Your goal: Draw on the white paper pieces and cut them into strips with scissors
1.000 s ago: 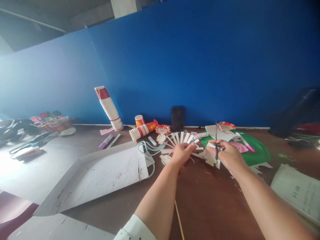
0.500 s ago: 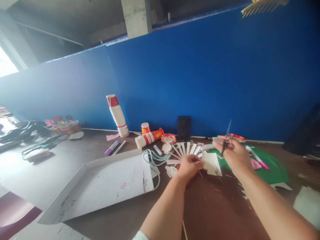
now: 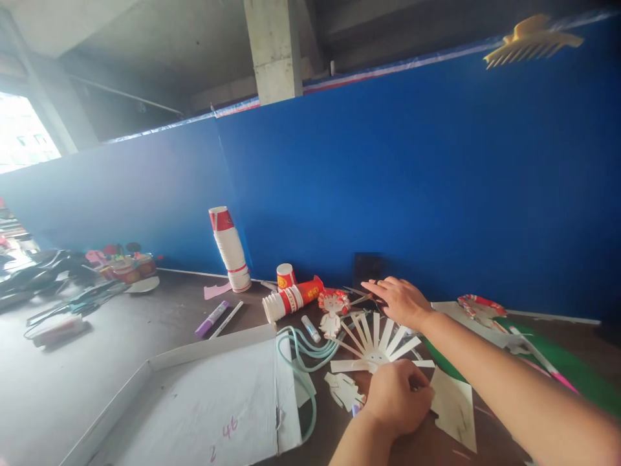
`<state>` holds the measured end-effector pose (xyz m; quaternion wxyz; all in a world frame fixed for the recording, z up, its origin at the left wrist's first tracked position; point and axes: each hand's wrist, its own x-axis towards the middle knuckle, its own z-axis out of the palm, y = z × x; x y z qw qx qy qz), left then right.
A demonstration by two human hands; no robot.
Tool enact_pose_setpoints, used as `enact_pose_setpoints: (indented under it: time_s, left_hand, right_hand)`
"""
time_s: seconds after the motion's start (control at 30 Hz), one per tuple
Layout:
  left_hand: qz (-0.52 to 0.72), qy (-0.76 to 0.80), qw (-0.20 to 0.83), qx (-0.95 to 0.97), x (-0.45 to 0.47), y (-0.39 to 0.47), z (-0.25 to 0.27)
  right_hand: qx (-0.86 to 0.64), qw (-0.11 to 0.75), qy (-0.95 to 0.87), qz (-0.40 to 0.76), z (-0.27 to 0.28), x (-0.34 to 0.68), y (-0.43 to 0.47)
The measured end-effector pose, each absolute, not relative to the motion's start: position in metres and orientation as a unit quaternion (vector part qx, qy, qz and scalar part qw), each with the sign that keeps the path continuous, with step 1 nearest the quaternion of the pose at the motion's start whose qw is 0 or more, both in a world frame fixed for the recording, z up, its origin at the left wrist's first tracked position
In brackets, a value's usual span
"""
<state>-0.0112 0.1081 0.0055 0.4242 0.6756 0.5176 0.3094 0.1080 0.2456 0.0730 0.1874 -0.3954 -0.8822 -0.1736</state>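
My left hand (image 3: 400, 396) is closed at the lower edge of a white paper cutout (image 3: 376, 357) with strips fanning out and a small drawn face. The fingertips are mostly hidden. Beside its thumb side lies a piece of pale paper (image 3: 455, 404); by the wrist are a white figure-shaped cutout (image 3: 343, 390) and a purple tip of something. Farther back, my right hand (image 3: 402, 301) stretches left, palm down, fingers extended. Scissors (image 3: 359, 295) lie at its fingertips, partly covered. Left of them is a paper figure (image 3: 331, 322) with red-and-white curled hair.
A shallow white box (image 3: 213, 388) occupies the left front. Paper cups (image 3: 294, 299) lie behind it, near a tall cup stack (image 3: 229, 249). A pale green cord (image 3: 301, 356) curls beside the box. Purple marker (image 3: 212, 319), glue tube (image 3: 310, 329) and green sheet (image 3: 572, 362) are around. A blue partition (image 3: 412, 168) stands behind.
My right hand, which held the scissors upright on the right, has moved left and lowered them behind the strip cutout. The view has tilted up, so my left hand appears lower.
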Motion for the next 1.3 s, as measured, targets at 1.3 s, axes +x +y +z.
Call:
enact_pose_setpoints:
  time_s: [1.3]
  left_hand:
    - [0.570, 0.415, 0.627, 0.331, -0.018, 0.108, 0.031]
  right_hand:
    - [-0.537, 0.647, -0.404, 0.360, 0.035, 0.143, 0.115]
